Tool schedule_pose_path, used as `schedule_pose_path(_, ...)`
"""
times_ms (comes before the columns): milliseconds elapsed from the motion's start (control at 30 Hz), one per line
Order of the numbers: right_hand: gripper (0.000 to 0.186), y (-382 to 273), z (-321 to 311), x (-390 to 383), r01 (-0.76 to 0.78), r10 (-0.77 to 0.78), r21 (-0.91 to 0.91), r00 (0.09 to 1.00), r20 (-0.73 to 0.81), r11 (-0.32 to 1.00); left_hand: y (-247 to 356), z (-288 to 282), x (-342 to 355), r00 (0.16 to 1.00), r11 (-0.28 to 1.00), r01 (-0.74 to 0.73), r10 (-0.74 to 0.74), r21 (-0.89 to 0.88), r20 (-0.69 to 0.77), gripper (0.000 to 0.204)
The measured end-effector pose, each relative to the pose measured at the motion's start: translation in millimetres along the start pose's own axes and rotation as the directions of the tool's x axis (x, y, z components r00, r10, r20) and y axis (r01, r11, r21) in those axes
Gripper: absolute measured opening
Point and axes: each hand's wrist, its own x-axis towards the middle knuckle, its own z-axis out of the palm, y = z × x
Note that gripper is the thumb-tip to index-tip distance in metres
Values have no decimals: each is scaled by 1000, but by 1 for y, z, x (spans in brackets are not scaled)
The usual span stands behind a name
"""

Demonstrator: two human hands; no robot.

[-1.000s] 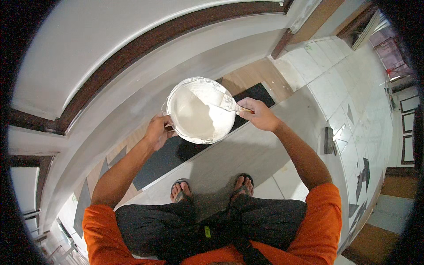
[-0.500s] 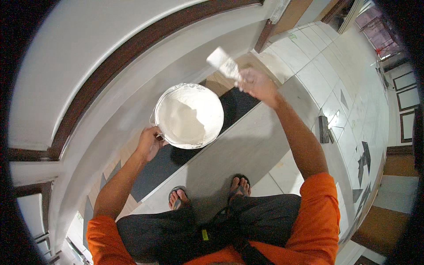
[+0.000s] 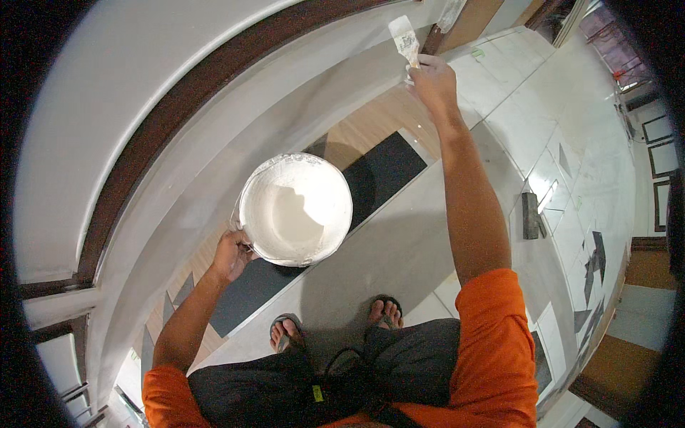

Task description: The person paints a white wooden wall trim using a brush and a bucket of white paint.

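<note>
My left hand (image 3: 234,254) is closed on the near left side of a white bucket (image 3: 253,232), whose pale, creamy white paint (image 3: 292,217) sits well below the rim. A thin wire handle hangs along the bucket's left side. At arm's length ahead, my right hand (image 3: 433,80) grips a paintbrush (image 3: 405,39) by its handle. The brush's wide head is coated white and points up toward the low part of the pale wall (image 3: 357,60); whether the bristles touch it I cannot tell.
Beneath the bucket lies a black strip (image 3: 389,167) on wood-look flooring (image 3: 378,118). A long grey board or step (image 3: 385,228) runs beside it, under my sandalled feet. To the right, a dark block-shaped tool (image 3: 530,215) and black scraps (image 3: 596,260) lie on white tiles.
My right hand has moved the paintbrush farther forward and to the right, up to the wall. In the picture the bucket and my left hand sit slightly lower and more to the left.
</note>
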Motion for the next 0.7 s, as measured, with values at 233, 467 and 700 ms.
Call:
schedule_pose_path(233,31,3,43,-1,171,-184,-204,982,-43,964,1,-12,31,1000,1000,22,-22,12,-13,38)
schedule_pose_path(467,28,-44,52,-69,163,-117,-336,981,155,927,15,4,13,998,990,52,-57,130,35,45)
schedule_pose_path(700,27,0,5,-13,110,-130,-224,988,-79,968,16,10,-4,994,943,57,-85,329,74,56)
